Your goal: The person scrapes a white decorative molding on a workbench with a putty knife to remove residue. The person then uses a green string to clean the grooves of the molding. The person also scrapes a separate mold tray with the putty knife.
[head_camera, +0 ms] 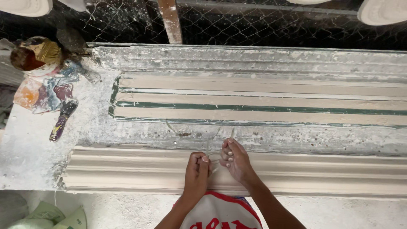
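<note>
My left hand [198, 169] and my right hand [234, 159] are close together over a long cream plaster moulding [127, 169] that lies along the near edge of the bench. Both hands pinch a thin pale strand of fibre or string [214, 146], which loops up from my fingers onto the rough bench surface. The left fingers are curled into a fist around it. My right fingertips pinch the strand's other part, with one end sticking up past them.
A second moulding form [263, 101] with cream and green stripes runs across the bench. At the left sit a paint-stained brush [62, 118], a tin with a bristle brush [36, 53] and a smeared rag. Wire mesh [254, 25] backs the bench. Green sacks [51, 216] lie on the floor.
</note>
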